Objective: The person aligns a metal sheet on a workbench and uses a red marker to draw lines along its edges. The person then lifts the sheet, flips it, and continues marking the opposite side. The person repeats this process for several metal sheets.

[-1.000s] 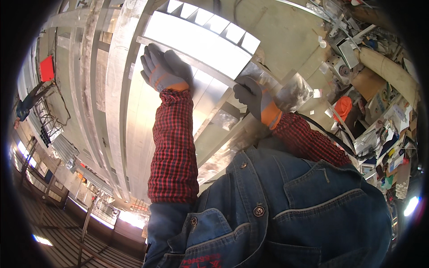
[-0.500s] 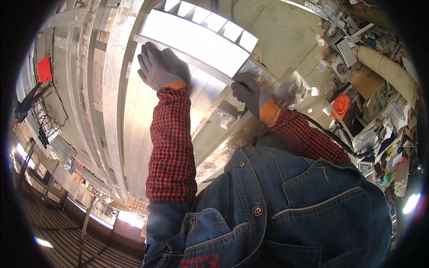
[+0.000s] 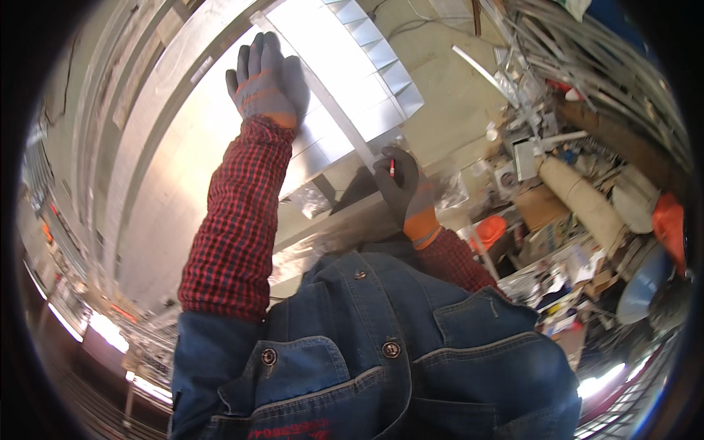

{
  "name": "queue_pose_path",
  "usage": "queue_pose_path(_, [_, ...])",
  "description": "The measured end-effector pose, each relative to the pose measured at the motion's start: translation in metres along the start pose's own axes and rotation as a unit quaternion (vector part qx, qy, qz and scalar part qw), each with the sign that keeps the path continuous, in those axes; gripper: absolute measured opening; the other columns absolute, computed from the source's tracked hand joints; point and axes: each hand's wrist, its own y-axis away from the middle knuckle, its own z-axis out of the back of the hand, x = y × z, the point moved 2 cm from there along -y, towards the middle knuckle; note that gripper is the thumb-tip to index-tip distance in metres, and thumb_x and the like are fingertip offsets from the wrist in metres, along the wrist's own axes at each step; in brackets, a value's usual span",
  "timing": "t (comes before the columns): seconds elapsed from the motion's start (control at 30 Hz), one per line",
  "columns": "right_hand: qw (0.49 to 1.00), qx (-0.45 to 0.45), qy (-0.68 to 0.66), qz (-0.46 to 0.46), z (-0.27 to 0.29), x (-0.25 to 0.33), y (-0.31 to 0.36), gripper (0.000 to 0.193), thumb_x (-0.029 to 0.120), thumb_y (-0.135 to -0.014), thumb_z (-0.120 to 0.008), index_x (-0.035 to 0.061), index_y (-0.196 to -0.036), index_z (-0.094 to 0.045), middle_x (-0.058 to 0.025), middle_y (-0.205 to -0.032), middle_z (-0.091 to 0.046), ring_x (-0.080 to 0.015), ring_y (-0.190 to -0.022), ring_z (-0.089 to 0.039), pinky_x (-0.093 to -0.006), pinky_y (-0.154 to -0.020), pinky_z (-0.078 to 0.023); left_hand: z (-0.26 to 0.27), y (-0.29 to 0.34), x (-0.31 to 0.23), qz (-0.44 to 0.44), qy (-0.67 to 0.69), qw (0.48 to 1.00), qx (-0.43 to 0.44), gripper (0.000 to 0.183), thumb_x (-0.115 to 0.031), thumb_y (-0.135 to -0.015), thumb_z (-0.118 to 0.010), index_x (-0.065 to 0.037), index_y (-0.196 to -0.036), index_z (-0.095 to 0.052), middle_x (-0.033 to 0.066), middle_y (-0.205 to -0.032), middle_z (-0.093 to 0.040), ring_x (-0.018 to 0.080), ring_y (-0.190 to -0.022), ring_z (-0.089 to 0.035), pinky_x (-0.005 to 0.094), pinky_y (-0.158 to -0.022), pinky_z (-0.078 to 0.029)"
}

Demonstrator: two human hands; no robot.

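Note:
My left hand [image 3: 264, 84], in a grey and orange work glove, lies flat with its fingers apart on a bright sheet of metal [image 3: 220, 110]. Its fingertips are beside a long narrow metal bar [image 3: 330, 106] that runs slantwise across the sheet. My right hand [image 3: 407, 187], gloved alike, is closed at the near end of this bar. A small thin red-and-white thing [image 3: 392, 168] shows between its curled fingers; its kind is too small to make out. Whether those fingers also grip the bar is hidden.
Long metal beams [image 3: 158, 139] run along the left. Beyond the bar, a row of shiny square metal pieces [image 3: 381, 51] edges the sheet. At the right are a cardboard tube [image 3: 583, 202], an orange object [image 3: 490, 231], a stack of metal strips [image 3: 587, 59] and scattered scraps.
My view has turned, so the bar now slants more steeply. My right hand has rolled at the bar's end, and the red-and-white thing now shows. My left hand remains flat on the sheet.

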Motion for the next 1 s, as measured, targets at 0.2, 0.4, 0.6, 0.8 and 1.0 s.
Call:
queue_pose_path(0.2, [0.996,-0.032,0.025,0.078,0.02,0.028,-0.015,0.046,0.013,-0.099,-0.08,0.0036,-0.142,-0.065,-0.0058,-0.111,-0.076,-0.0158,-0.088,-0.068,-0.0328,-0.079,-0.06,-0.003,0.0,0.005,0.009,-0.005,1.0,0.024,0.065,-0.046,-0.112,-0.049,-0.016,-0.17,-0.047,0.0097,-0.178,-0.044,0.034,-0.166,-0.037,0.0602,-0.137,-0.019])
queue_pose_path(0.4, [0.978,-0.014,0.138,0.153,0.014,0.041,-0.027,0.047,0.014,-0.096,-0.083,0.0019,-0.137,-0.066,-0.0092,-0.102,-0.072,-0.0224,-0.085,-0.068,-0.0373,-0.074,-0.057,-0.004,0.001,0.005,0.031,-0.008,0.998,0.049,0.063,-0.047,-0.114,-0.05,-0.021,-0.171,-0.045,0.0057,-0.179,-0.043,0.0313,-0.167,-0.035,0.0604,-0.138,-0.019])
queue_pose_path(0.6, [0.917,-0.043,0.256,0.303,-0.005,0.029,-0.019,0.045,0.019,-0.09,-0.089,0.0023,-0.126,-0.069,-0.0139,-0.103,-0.071,-0.0361,-0.093,-0.068,-0.0495,-0.081,-0.055,-0.005,0.003,0.006,0.029,-0.016,0.998,0.05,0.061,-0.046,-0.115,-0.049,-0.024,-0.172,-0.045,0.0039,-0.179,-0.043,0.0299,-0.167,-0.035,0.0606,-0.138,-0.019])
queue_pose_path(0.8, [0.883,-0.055,0.298,0.358,-0.018,0.02,-0.029,0.044,0.019,-0.092,-0.087,0.0008,-0.127,-0.07,-0.0167,-0.109,-0.074,-0.0393,-0.098,-0.071,-0.0508,-0.083,-0.057,-0.004,0.003,0.006,0.029,-0.026,0.998,0.058,0.062,-0.048,-0.115,-0.047,-0.024,-0.172,-0.044,0.0035,-0.18,-0.042,0.0296,-0.167,-0.035,0.0601,-0.138,-0.019])
queue_pose_path(1.0, [0.903,-0.031,0.302,0.304,-0.015,0.021,-0.027,0.039,0.017,-0.093,-0.085,0.0015,-0.126,-0.072,-0.018,-0.108,-0.073,-0.0394,-0.096,-0.071,-0.049,-0.08,-0.057,0.005,-0.001,0.001,0.044,-0.024,0.995,0.086,0.062,-0.047,-0.116,-0.046,-0.024,-0.173,-0.042,0.0028,-0.181,-0.04,0.0287,-0.168,-0.033,0.0585,-0.139,-0.017])
